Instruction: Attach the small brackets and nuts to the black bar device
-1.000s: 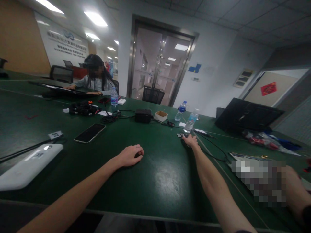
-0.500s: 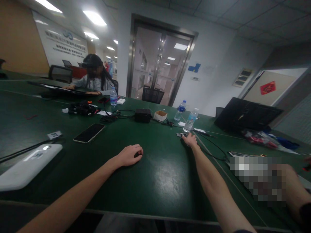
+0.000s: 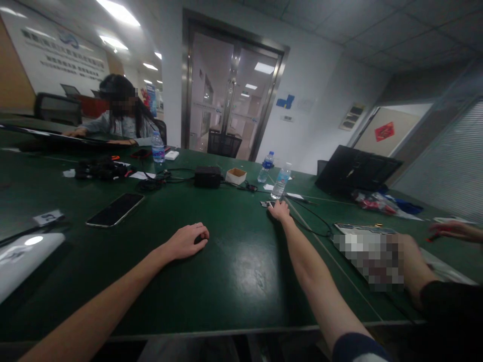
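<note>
My left hand [image 3: 187, 240] rests on the green table, its fingers loosely curled and the thumb near the fingertips. The gap between them is dark, and I see nothing held there. My right arm is stretched forward, and my right hand [image 3: 279, 209] closes its fingertips on a small flat silver-and-black thing [image 3: 263, 204] lying on the table. Its kind is too small to tell, and my fingers hide part of it. Just beyond that hand stands an upright clear water bottle [image 3: 281, 182]. A black phone [image 3: 115, 210] lies flat, left of my left hand.
A second bottle [image 3: 266, 168], a small open box [image 3: 236, 176] and a black power brick [image 3: 208, 177] stand farther back among cables. A white device [image 3: 28, 264] lies at left. At right, another person's arm [image 3: 413, 269] reaches over a blurred panel. Someone sits across the table.
My view has turned a little to the right, so things appear shifted left. Both my hands keep about the same place on the table. Another hand has come further into view at far right.
</note>
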A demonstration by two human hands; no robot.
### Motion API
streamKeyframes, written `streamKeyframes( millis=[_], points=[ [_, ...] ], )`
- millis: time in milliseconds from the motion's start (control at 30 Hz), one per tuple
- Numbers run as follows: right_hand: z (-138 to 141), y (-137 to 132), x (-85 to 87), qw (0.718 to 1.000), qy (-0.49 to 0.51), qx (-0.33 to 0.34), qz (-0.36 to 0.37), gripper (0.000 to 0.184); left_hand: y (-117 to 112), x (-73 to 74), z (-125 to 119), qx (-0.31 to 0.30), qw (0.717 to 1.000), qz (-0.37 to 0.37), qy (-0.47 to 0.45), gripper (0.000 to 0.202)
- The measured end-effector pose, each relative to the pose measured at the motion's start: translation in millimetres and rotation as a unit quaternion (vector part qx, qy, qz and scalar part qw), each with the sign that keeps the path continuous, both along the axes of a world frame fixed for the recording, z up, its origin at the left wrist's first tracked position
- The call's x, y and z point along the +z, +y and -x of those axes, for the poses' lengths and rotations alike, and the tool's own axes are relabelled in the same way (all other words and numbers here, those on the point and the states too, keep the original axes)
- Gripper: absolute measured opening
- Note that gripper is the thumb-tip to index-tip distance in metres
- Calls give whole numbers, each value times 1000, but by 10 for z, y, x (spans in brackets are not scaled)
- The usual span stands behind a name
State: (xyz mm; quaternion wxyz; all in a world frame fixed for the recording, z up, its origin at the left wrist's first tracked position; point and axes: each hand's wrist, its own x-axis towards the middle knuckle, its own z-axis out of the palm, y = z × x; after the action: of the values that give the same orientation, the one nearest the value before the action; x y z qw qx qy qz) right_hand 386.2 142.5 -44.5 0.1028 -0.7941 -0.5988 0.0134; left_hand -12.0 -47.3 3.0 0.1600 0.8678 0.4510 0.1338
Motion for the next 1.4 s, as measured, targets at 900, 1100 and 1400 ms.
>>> streamKeyframes(
  millis=[900,1100,1400],
  points=[
    [25,-57,32,1000,6,9,13,66,-29,11,5,1,1000,-2,-7,20],
    [28,-40,14,1000,4,-6,7,68,-36,20,0,3,1000,-1,-2,20],
    [52,-61,18,999,0,-34,-8,69,-43,27,-7,6,1000,-5,-1,19]
  ],
)
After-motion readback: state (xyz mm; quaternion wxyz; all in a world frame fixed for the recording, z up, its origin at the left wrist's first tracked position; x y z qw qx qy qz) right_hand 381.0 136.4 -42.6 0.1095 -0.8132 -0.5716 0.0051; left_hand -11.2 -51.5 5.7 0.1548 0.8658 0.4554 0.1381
